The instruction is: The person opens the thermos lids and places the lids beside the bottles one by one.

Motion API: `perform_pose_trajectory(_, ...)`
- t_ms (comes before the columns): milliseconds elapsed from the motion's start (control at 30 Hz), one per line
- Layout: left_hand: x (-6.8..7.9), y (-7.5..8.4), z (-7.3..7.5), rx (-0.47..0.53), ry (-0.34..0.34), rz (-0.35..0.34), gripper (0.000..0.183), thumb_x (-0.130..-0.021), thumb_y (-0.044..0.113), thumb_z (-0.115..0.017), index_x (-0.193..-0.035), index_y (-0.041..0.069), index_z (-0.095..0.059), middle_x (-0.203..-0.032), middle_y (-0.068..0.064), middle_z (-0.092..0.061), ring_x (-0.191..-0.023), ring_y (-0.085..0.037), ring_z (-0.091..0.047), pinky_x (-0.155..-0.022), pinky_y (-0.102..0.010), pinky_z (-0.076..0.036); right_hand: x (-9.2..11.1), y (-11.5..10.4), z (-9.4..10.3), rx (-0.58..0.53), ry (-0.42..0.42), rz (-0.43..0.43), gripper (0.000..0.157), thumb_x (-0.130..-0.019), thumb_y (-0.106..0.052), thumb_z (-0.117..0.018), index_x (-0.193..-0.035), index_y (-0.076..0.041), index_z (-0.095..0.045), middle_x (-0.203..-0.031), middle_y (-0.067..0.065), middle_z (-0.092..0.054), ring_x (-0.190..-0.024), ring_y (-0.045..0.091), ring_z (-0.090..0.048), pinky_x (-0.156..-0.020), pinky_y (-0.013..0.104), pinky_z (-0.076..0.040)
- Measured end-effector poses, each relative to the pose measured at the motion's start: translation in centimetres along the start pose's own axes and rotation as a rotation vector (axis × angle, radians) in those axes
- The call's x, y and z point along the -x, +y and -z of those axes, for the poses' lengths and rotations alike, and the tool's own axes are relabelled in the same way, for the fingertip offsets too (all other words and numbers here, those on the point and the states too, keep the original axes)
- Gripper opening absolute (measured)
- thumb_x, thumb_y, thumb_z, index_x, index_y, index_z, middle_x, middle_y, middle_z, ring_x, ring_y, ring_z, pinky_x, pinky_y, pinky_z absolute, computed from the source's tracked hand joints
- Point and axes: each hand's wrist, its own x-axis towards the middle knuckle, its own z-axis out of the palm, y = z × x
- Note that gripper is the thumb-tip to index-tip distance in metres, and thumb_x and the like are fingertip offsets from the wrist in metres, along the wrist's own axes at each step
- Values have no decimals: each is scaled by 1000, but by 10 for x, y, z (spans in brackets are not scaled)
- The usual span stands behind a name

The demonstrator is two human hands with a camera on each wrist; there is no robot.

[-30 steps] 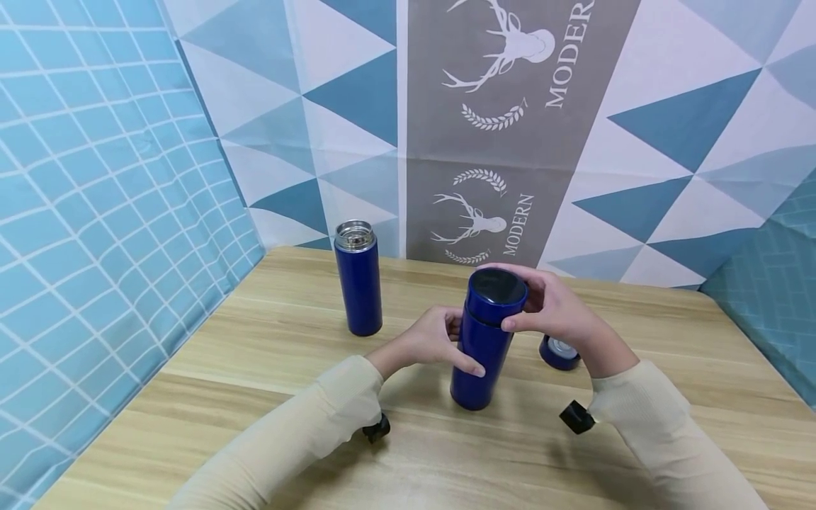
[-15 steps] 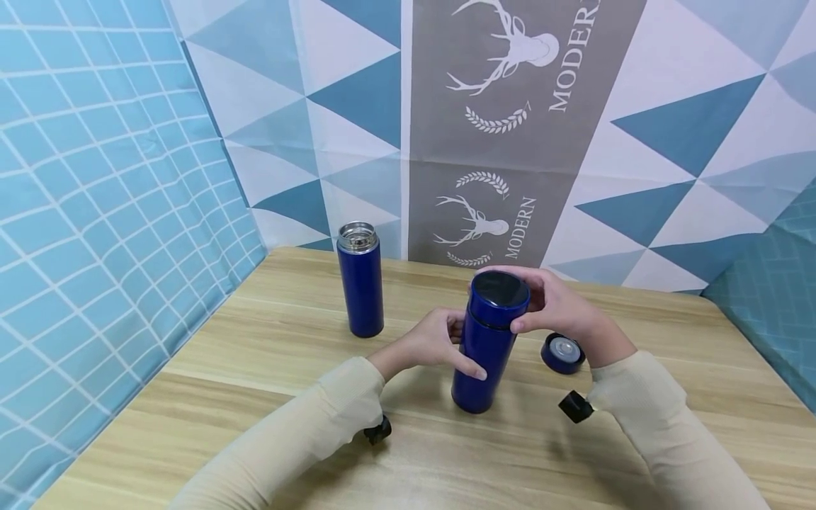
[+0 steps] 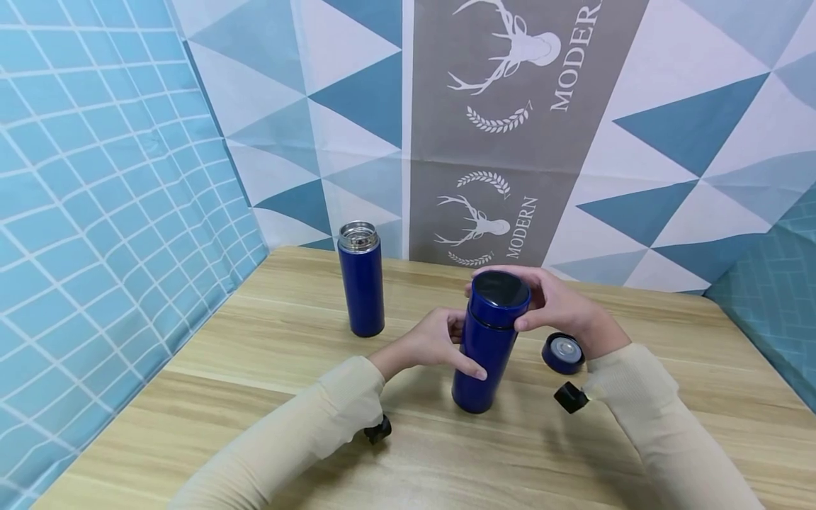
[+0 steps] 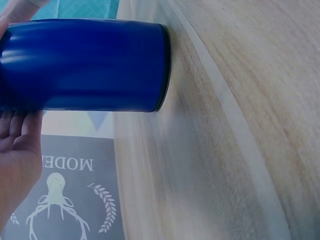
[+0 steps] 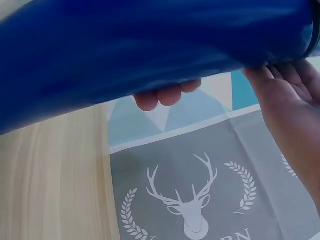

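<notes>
A dark blue thermos bottle [image 3: 474,372] stands upright on the table in the head view, its blue lid [image 3: 491,312] with a glossy black top on it. My left hand [image 3: 436,341] grips the body, thumb on the near side and fingers behind. Around the lid curls my right hand [image 3: 557,306], thumb at the seam and fingertips partly hidden behind it. In the left wrist view the bottle's body [image 4: 95,67] reaches down to its base on the wood. Fingertips [image 5: 167,95] show beyond the bottle in the right wrist view.
Behind and to the left stands a second blue thermos bottle [image 3: 363,290], its steel mouth uncovered. A loose lid [image 3: 564,353] lies inside-up to the right, near my right wrist. Patterned cloth [image 3: 357,127] backs the wooden table [image 3: 255,354].
My right wrist and sleeve have swung slightly left and up, with the thumb shifted a little right along the lid's seam. More of the loose lid shows. The left hand keeps its grip.
</notes>
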Motion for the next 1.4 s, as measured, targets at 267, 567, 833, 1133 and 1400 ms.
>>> perform_pose_trajectory(267, 0, 0, -1, -17, -3, 1, 54, -64, 1, -84, -114, 1, -64, -109, -16, -72, -86, -5, -68, -84, -21, -55, -4, 4, 4, -84, -76, 53, 69, -86, -14, -71, -145, -4, -37, -145, 10, -51, -134, 18, -50, -108, 33, -45)
perform_pose_trajectory(567, -1, 0, 0, -12, -4, 20, 55, -64, -1, -84, -115, -1, -63, -109, -16, -71, -87, -5, -68, -85, -22, -56, -4, 10, 4, -76, -105, 157, 73, -89, -8, -65, -147, 8, -24, -150, 17, -41, -138, 24, -44, -108, 35, -45)
perform_pose_trajectory(833, -1, 3, -1, 1, 10, 40, 56, -63, -2, -84, -116, 0, -64, -111, -16, -71, -91, -7, -69, -88, -23, -55, 9, 0, -12, 58, 135, 108, 75, -85, -3, -69, -147, 2, -28, -150, 9, -44, -135, 24, -48, -106, 30, -47)
perform_pose_trajectory(1133, 0, 4, -2, 9, 12, 27, 56, -64, -2, -84, -116, -1, -63, -111, -16, -71, -92, -8, -69, -88, -23, -55, 15, -10, -41, 126, 402, 16, 66, -80, 9, -69, -139, 3, -40, -129, -2, -61, -116, 9, -62, -96, 22, -52)
perform_pose_trajectory(1400, 0, 3, 0, 6, 0, 26, 58, -64, -2, -84, -118, -1, -62, -113, -16, -71, -94, -10, -70, -90, -24, -55, 13, -5, -47, 104, 459, 22, 59, -81, 7, -68, -135, -6, -49, -122, -9, -64, -109, 8, -65, -92, 22, -54)
